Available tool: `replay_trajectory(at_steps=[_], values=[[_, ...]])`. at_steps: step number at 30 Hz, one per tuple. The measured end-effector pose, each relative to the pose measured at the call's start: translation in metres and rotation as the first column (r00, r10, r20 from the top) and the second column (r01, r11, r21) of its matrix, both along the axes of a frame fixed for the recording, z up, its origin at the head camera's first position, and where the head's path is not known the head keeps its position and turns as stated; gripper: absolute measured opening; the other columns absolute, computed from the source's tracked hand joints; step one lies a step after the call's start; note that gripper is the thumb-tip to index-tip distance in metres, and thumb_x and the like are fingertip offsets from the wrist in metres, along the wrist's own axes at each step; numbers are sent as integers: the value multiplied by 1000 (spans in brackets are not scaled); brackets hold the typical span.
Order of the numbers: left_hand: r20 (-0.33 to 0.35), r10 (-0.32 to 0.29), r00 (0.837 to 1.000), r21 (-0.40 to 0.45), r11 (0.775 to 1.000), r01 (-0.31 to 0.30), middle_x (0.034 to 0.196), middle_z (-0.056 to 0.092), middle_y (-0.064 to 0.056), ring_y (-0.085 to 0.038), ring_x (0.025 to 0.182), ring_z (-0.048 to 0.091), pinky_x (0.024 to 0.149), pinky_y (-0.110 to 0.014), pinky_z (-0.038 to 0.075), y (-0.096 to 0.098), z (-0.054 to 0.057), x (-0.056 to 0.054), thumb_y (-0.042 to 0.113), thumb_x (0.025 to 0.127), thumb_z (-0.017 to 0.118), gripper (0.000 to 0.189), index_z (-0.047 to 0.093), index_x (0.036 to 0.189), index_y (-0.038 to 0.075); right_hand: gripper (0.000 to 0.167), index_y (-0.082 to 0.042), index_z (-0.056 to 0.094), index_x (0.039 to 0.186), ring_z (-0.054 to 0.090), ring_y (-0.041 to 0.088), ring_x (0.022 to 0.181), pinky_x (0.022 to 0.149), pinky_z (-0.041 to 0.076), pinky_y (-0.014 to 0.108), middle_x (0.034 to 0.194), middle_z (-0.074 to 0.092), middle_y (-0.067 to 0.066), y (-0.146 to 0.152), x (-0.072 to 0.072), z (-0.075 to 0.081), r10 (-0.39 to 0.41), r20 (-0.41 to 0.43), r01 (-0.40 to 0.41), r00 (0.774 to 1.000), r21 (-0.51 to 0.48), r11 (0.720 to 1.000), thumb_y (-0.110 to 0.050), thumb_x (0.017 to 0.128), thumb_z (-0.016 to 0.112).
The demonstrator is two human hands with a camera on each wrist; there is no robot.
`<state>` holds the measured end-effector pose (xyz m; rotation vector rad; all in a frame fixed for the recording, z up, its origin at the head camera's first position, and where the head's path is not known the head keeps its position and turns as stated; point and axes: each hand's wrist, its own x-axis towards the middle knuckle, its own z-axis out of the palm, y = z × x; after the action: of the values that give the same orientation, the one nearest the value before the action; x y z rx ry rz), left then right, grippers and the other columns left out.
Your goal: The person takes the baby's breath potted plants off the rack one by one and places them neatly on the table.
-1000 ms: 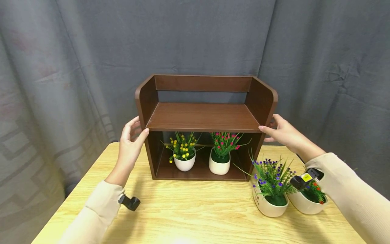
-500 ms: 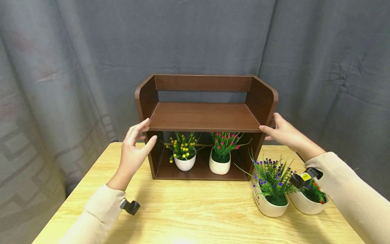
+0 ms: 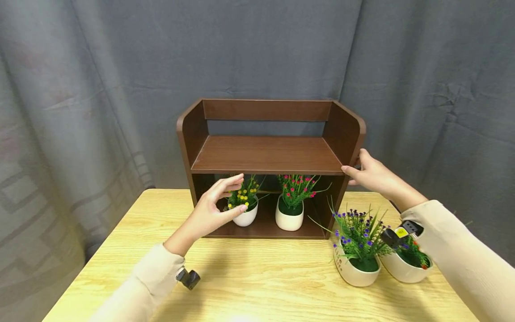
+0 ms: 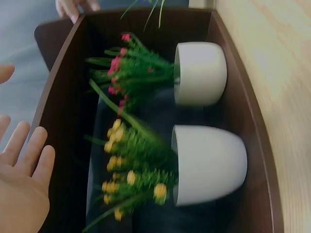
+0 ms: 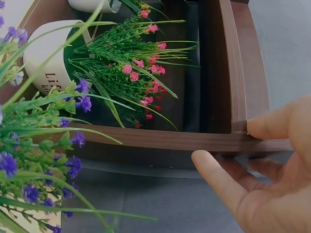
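A dark brown two-tier wooden shelf point(image 3: 267, 154) stands on the table. My right hand point(image 3: 372, 174) grips the shelf's right side panel, thumb at the front edge where the middle board meets it. My left hand point(image 3: 209, 212) is in front of the lower tier with fingers spread, holding nothing. Behind it, partly hidden in the head view, is a white pot with yellow flowers point(image 3: 246, 218). To its right in the same tier stands a white pot with pink flowers point(image 3: 289, 219). The left wrist view shows the left fingers point(image 4: 34, 150) apart from both pots.
On the table point(image 3: 257, 277), right of the shelf, stand a lettered pot with purple flowers point(image 3: 360, 275) and a pot with red flowers point(image 3: 406, 268), partly hidden by the right forearm. A grey curtain point(image 3: 261, 49) hangs behind.
My left hand has let go of the shelf's left side and moved right and slightly down, before the yellow-flowered pot. The right hand stays on the right panel.
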<state>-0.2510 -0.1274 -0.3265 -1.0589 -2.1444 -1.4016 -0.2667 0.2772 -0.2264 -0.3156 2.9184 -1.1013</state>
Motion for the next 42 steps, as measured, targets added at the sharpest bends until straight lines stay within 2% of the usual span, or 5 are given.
replay_trajectory(at_steps=[8,18,24,33,42], values=[[75,-131,989,-107,985,139,143,51,-1,-17,129,51,103,-45,44,28,-9,7,17,89,79,69,46,150,16,57,10,17,144,57,50,113,93,49,54,132,38,35,-1,1,0,14,-23,-13,1000,18,1000,-27,108,43],[237,-127,963,-185,968,172,146,46,9,-14,132,47,108,-39,39,53,-40,5,28,91,77,67,44,150,23,58,12,13,145,58,52,112,99,42,61,139,29,40,-3,2,-2,38,-34,-38,999,12,999,-25,109,40],[318,-146,937,-187,959,212,144,48,-2,-17,132,49,106,-42,42,69,-54,3,29,91,76,69,43,151,23,57,13,16,143,59,52,110,99,40,62,137,30,41,-2,3,-3,25,-44,-25,999,15,1000,-26,109,40],[481,-45,876,-83,992,97,147,43,-19,-32,135,45,107,-48,40,98,-82,-10,29,91,75,78,33,154,9,64,14,9,147,58,52,110,100,36,65,137,29,43,0,4,-4,25,-42,-23,999,29,999,-29,109,38],[466,4,885,7,1000,-8,146,37,-26,-39,136,40,108,-53,37,120,-101,-26,24,87,78,85,31,153,-1,58,13,14,145,61,51,106,97,41,62,134,33,40,-3,3,-4,22,-72,-20,997,29,999,-25,109,39]])
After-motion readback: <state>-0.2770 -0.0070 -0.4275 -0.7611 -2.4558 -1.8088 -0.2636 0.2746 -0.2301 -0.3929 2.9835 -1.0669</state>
